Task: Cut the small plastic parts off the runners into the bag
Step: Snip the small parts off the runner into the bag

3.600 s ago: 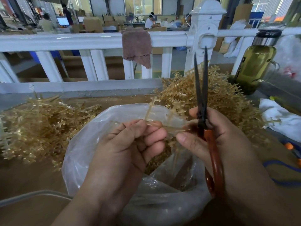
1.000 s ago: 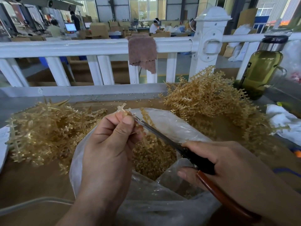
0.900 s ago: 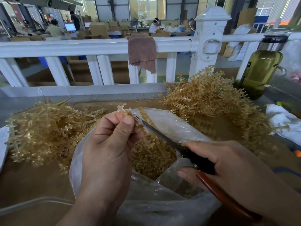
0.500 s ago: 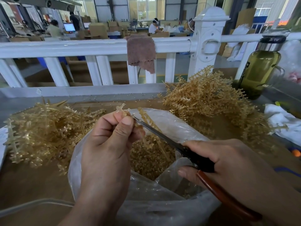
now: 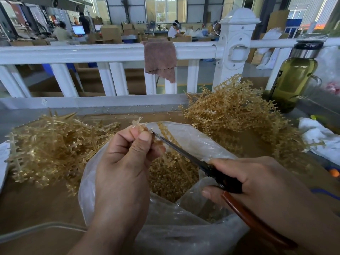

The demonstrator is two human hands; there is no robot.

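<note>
My left hand pinches a thin amber plastic runner between thumb and fingers, holding it above the open clear plastic bag. The runner's top pokes out above my fingertips and its lower length hangs into the bag. My right hand grips scissors with black blades and reddish-brown handles; the blade tip touches the runner right beside my left thumb. Loose amber cut parts fill the bottom of the bag.
A pile of amber runners lies left of the bag and a taller pile at the right rear. A bottle of green liquid stands far right by a white cloth. A white railing carries a brown rag.
Earlier my right hand held the scissors upright beside the runner. They now point left at the runner by my left thumb. In the last second both hands have barely moved.
</note>
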